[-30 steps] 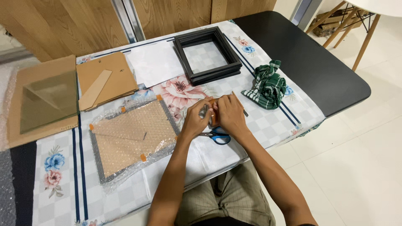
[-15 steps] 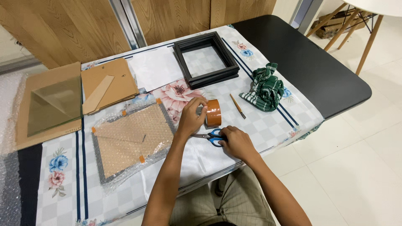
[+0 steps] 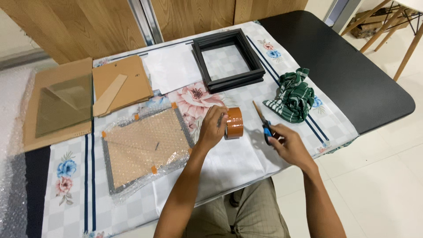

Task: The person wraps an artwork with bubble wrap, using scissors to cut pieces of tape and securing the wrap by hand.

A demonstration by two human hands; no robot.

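We take the roll of brown tape (image 3: 234,123) as our landmark; it stands on edge on the patterned tablecloth (image 3: 132,207), near the table's front middle.

Left hand (image 3: 212,128): closed around the roll from its left side, fingers wrapped over the rim, which keeps the roll upright and stops it rolling. We judge that the thumb may also pin the loose tape end, but this is hidden.

Right hand (image 3: 288,145): just right of the roll, gripping blue-handled scissors (image 3: 263,125) by the handles, blades pointing up and away from the body, held apart from the roll.

Left of the roll, just beside it: a flat frame wrapped in bubble wrap (image 3: 147,147), dimpled and glossy, fastened at edges and corners with short orange tape tabs.

Beyond the roll: stacked black square frames (image 3: 229,59), matt and rigid, open in the middle; a white sheet (image 3: 172,68) beside them.

Far left of the roll: a brown cardboard backing (image 3: 119,83), and a glass pane (image 3: 64,108) lying on another cardboard piece.

Right of the roll: a crumpled green striped cloth (image 3: 293,97), soft and bunched.
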